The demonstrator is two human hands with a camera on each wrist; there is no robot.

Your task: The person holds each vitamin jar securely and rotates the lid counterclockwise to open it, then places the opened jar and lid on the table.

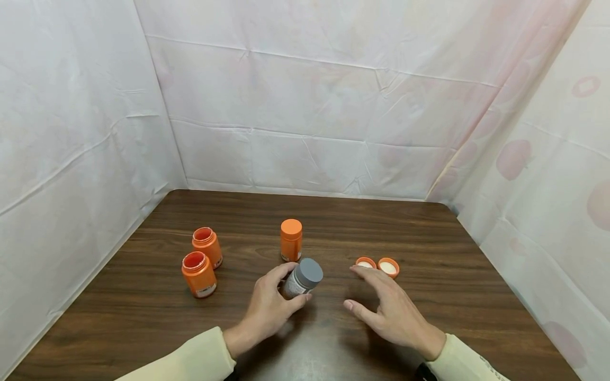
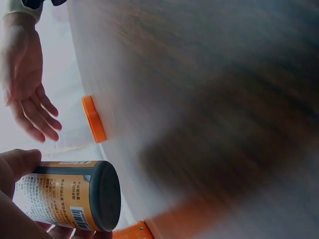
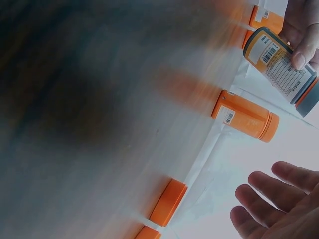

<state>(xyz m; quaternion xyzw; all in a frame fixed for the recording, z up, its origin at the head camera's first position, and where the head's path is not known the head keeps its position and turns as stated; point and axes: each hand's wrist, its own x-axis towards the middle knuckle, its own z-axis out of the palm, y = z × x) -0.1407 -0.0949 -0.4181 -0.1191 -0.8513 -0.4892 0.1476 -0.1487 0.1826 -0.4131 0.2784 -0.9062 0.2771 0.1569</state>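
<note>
My left hand [image 1: 270, 302] grips a grey capped bottle [image 1: 301, 278] around its body, tilted and lifted off the table. Its paper label with a barcode shows in the left wrist view, where the bottle [image 2: 67, 195] lies across the fingers. My right hand [image 1: 393, 312] hovers to the right of it, fingers spread loosely and holding nothing. Just beyond those fingertips lie two orange caps, a left cap [image 1: 365, 261] and a right cap [image 1: 388, 268], white insides up. Behind the grey bottle stands an orange bottle [image 1: 291, 241] with its cap on.
Two uncapped orange bottles stand at the left, the rear one [image 1: 207, 247] close behind the front one [image 1: 198, 275]. All rest on a dark wooden table [image 1: 238, 211]. White sheeting [image 1: 310, 106] rises along its back and both sides.
</note>
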